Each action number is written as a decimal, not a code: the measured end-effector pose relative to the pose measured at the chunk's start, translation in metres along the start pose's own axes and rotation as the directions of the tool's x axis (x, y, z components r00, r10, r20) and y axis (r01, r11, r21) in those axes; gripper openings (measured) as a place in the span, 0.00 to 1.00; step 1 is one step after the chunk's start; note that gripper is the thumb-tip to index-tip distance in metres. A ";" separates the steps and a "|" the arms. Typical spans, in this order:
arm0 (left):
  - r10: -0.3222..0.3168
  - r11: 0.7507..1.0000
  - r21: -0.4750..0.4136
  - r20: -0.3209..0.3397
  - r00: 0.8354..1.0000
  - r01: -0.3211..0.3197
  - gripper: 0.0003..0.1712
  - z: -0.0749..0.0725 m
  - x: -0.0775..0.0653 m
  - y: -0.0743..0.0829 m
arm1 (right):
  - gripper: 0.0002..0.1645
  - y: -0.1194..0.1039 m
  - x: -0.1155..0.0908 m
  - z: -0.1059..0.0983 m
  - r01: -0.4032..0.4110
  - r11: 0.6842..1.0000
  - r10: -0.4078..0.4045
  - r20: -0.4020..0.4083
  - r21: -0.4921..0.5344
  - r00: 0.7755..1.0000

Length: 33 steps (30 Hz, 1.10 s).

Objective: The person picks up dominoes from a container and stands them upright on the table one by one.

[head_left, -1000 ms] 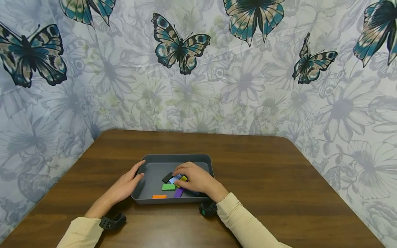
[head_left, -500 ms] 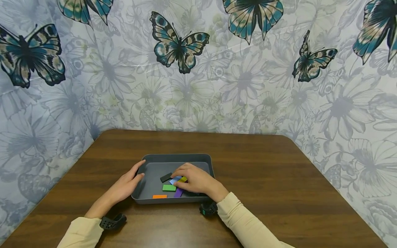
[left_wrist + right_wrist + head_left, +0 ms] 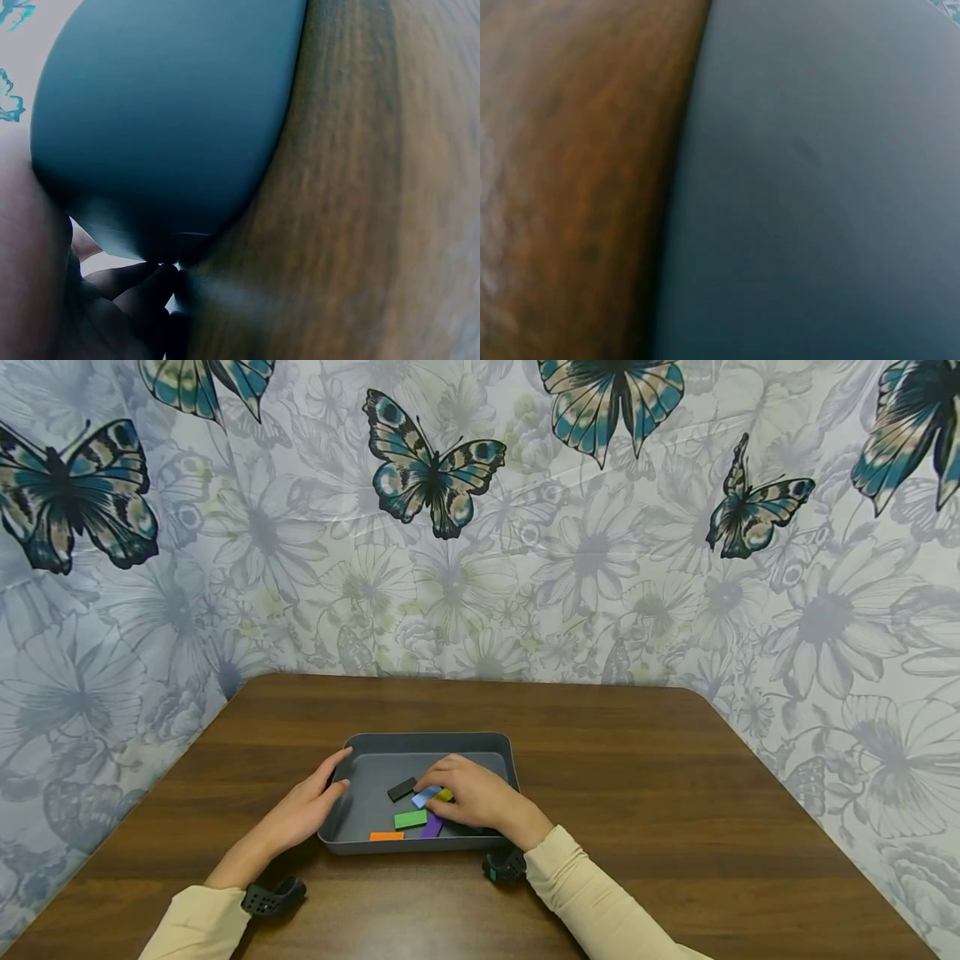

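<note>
A dark grey rectangular tray [image 3: 431,847] holds several small coloured blocks. My left hand [image 3: 302,803] grips its left side in the head view, thumb over the rim and fingers outside. The left wrist view shows fingers [image 3: 142,300] below the tray's outer wall [image 3: 165,112]. Inside the tray, my right hand [image 3: 480,793] reaches over the blocks, with its fingers loosely bent. A light blue block [image 3: 425,797] and a yellow block [image 3: 445,795] show between its thumb and fingers. By the thumb are a green block [image 3: 410,820] and a purple block [image 3: 432,827]. The fingers hide part of the pile.
A black block [image 3: 402,790] and an orange block [image 3: 387,837] lie apart in the tray. Around it spreads a brown wooden table [image 3: 622,793]. Behind stands a wall covering [image 3: 480,593] with butterflies and flowers. Each wrist wears a black band [image 3: 273,897].
The black block has shifted left, away from my right fingers. The green block has moved slightly down and right and turned a little. My left hand and the tray stay put.
</note>
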<state>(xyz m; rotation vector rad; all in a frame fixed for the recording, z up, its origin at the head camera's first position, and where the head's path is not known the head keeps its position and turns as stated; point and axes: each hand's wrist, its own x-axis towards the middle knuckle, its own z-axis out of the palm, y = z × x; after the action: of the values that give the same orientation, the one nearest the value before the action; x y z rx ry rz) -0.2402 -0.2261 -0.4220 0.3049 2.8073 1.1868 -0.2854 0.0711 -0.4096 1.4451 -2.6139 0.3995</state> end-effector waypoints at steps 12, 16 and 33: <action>-0.018 1.000 0.012 0.015 1.000 0.017 0.37 0.001 0.000 0.002 | 0.17 0.001 -0.001 -0.001 -0.022 1.000 0.022 -0.026 0.004 0.999; -0.017 1.000 0.006 0.015 1.000 0.017 0.37 0.001 0.000 0.001 | 0.15 0.002 -0.002 -0.001 -0.031 0.998 0.034 -0.062 0.058 0.998; 0.001 1.000 0.010 0.008 1.000 -0.001 0.37 0.000 0.000 -0.002 | 0.15 0.006 -0.005 -0.009 0.002 0.986 0.023 -0.146 0.166 0.989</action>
<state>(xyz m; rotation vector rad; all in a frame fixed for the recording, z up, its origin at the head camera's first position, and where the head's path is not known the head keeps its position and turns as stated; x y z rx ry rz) -0.2405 -0.2276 -0.4238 0.3103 2.8075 1.1702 -0.2877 0.0806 -0.4033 1.3898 -2.5224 0.7130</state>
